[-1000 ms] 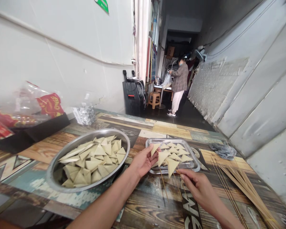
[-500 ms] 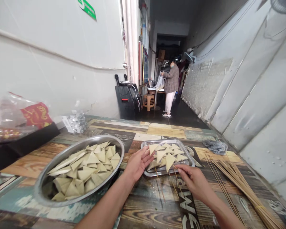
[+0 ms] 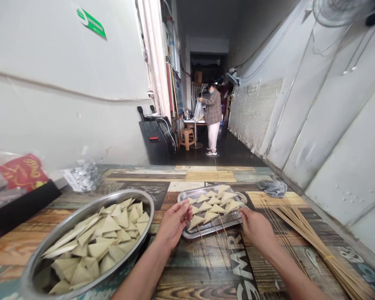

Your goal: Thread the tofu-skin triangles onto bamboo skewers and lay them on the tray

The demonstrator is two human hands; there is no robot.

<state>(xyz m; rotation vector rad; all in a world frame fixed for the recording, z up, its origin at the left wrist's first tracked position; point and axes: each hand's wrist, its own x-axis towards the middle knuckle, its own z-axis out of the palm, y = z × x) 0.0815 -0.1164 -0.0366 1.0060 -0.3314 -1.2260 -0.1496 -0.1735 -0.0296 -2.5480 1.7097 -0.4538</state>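
A shallow metal tray (image 3: 190,234) holds several skewered pale triangles (image 3: 210,216), which look like folded tofu skin. Thin bamboo skewer ends (image 3: 224,233) stick out over its near rim. My left hand (image 3: 175,223) is at the tray's left side, fingers pinched by the leftmost triangles; what they grip, if anything, is hidden. At the right rim, my right hand (image 3: 256,227) pinches what looks like the end of a skewer, close to a triangle (image 3: 233,206). A large metal bowl (image 3: 34,260) left of my arms is full of loose triangles (image 3: 111,225).
A bundle of bamboo skewers (image 3: 318,246) lies at the right, with a crumpled grey bag (image 3: 272,188) behind it. Clear plastic packaging (image 3: 83,177) and a black box (image 3: 25,204) with red packets stand at the left. Farther back, a person (image 3: 213,112) holds a plastic bag.
My left fingers have gone from spread to pinched at the tray's left. My right hand has moved back toward the right rim, and the front triangle now lies lower among the others. The view has shifted.
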